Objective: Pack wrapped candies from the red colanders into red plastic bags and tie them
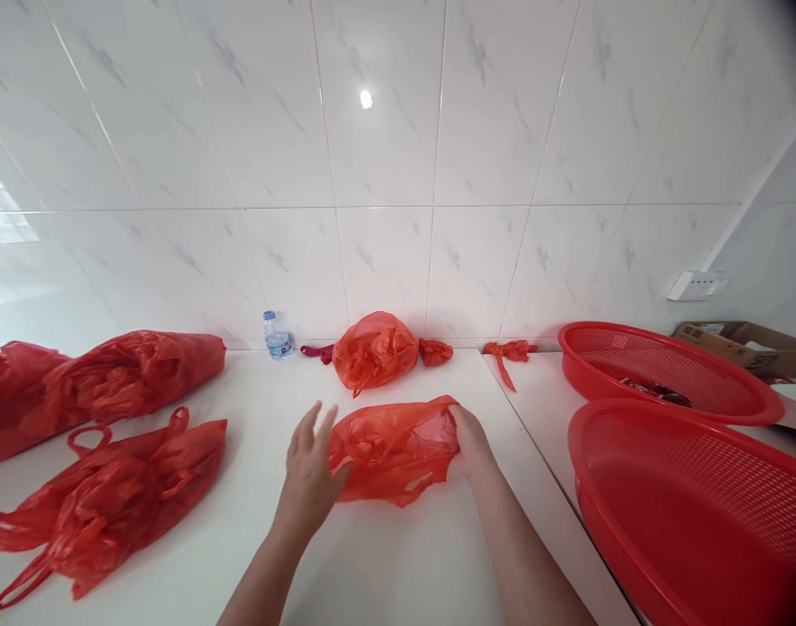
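A crumpled red plastic bag (394,448) lies on the white counter (385,556) in front of me. My right hand (471,441) grips its right end, fingers closed on the plastic. My left hand (310,474) hovers at the bag's left edge with fingers spread, thumb touching the plastic. Behind it, near the wall, sits a puffed-up red bag (374,350).
Piles of red bags lie at left (104,500) and far left (111,378). A small water bottle (276,336) stands by the tiled wall. Knotted red bags (435,351), (508,352) lie along the wall. Two red mesh baskets (665,369), (698,504) sit right; a cardboard box (750,343) behind.
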Motion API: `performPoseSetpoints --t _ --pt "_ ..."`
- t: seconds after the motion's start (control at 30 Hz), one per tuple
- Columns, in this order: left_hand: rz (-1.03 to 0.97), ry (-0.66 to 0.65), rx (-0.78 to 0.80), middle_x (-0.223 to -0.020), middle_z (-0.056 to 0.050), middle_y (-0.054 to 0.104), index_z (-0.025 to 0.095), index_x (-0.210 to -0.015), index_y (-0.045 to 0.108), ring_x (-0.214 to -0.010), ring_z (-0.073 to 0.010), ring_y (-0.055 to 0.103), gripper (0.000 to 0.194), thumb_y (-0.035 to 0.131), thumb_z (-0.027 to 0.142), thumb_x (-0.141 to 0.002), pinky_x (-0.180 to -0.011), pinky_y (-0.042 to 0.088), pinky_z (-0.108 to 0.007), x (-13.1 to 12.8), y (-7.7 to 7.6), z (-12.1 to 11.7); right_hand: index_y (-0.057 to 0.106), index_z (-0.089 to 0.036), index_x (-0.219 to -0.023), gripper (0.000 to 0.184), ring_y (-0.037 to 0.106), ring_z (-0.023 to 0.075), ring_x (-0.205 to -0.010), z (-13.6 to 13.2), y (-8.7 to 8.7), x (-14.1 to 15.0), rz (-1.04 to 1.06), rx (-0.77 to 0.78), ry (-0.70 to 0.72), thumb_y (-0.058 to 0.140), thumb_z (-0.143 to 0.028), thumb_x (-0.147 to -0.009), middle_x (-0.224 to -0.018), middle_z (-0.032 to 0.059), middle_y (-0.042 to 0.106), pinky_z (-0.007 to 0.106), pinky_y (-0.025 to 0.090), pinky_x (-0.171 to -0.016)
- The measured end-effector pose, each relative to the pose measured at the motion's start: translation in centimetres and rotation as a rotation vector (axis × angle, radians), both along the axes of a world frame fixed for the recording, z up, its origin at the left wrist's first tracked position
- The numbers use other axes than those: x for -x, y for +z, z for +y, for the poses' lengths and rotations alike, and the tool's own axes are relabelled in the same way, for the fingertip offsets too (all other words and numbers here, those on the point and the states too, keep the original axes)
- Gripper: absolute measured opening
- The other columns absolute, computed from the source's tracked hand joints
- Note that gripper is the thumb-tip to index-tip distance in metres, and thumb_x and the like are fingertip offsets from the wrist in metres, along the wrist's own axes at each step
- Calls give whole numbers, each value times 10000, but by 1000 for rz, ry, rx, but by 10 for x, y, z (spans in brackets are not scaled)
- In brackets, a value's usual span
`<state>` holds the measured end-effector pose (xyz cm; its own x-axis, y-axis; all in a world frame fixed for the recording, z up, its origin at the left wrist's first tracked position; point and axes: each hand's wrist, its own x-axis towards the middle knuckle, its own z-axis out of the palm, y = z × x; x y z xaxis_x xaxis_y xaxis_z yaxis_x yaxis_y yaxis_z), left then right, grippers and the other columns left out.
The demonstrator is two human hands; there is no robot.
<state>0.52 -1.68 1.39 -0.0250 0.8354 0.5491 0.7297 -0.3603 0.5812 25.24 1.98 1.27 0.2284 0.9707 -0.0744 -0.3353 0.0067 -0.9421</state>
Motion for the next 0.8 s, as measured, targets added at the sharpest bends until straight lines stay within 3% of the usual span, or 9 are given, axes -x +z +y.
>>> performPoseSetpoints --t 0.1,0.2,0.27,0.4,0.43,0.5,0.57,0.67,0.8 --pt "79 -90 128 -1178 -63 605 281 -1248 523 -1056 -262 562 519 534 219 -733 -871 449 -392 -6 11 -8 562 -182 -674 159 474 101 -526 -10 14 -2 -119 5 91 605 -335 -666 -589 -45 516 210 369 -491" --pt "-195 -67 338 -816 -5 658 258 -939 631 -706 -188 595 217 489 262 -774 -619 458 -278 -6 20 -12 567 -193 -739 174 449 105 -509 -24 36 -10 -504 47 70 599 -354 -683 -627 -44 512 224 334 -470" --pt "-405 -54 370 -734 11 632 232 -809 602 -633 -164 560 125 499 295 -775 -554 430 -245 -5 24 -14 587 -207 -888 235 534 151 -642 -40 56 -11 -798 10 -84 587 -342 -696 -798 2 573 258 401 -544" --pt "-605 -31 398 -631 42 544 212 -750 555 -556 -126 464 125 508 323 -784 -492 366 -210 -14 25 -18 563 -213 -1041 285 527 224 -1009 -86 84 17 -1064 -429 -466 580 -256 -760 -1047 80 567 357 437 -838" --pt "-634 -39 411 -625 46 528 209 -741 547 -553 -120 451 125 518 323 -781 -491 359 -206 -18 24 -20 564 -208 -987 188 545 201 -945 -96 84 29 -1062 -548 -469 542 -231 -801 -968 70 582 336 443 -817" --pt "-695 -86 450 -631 48 513 202 -720 530 -563 -115 448 124 544 317 -767 -503 364 -205 -25 22 -25 563 -209 -866 110 551 145 -722 -107 74 50 -1079 -706 -240 456 -184 -859 -767 26 581 264 444 -671" --pt "-768 -164 503 -651 44 517 197 -719 523 -585 -114 465 130 570 313 -756 -524 380 -206 -27 18 -28 578 -200 -808 197 537 133 -629 -103 55 59 -1243 -591 -15 398 -154 -873 -689 18 574 246 412 -593" --pt "-895 -266 615 -677 37 526 196 -777 527 -605 -119 501 168 616 336 -746 -555 424 -224 -12 11 -28 616 -170 -964 249 589 188 -729 -80 25 43 -1515 -139 179 409 -120 -834 -911 96 627 283 399 -603" --pt "-1092 -132 557 -730 30 522 207 -875 536 -675 -138 550 272 688 334 -689 -626 486 -272 17 9 -25 576 -236 -1151 362 600 193 -763 -63 4 8 -1476 159 405 427 -173 -827 -1011 80 633 272 387 -585"
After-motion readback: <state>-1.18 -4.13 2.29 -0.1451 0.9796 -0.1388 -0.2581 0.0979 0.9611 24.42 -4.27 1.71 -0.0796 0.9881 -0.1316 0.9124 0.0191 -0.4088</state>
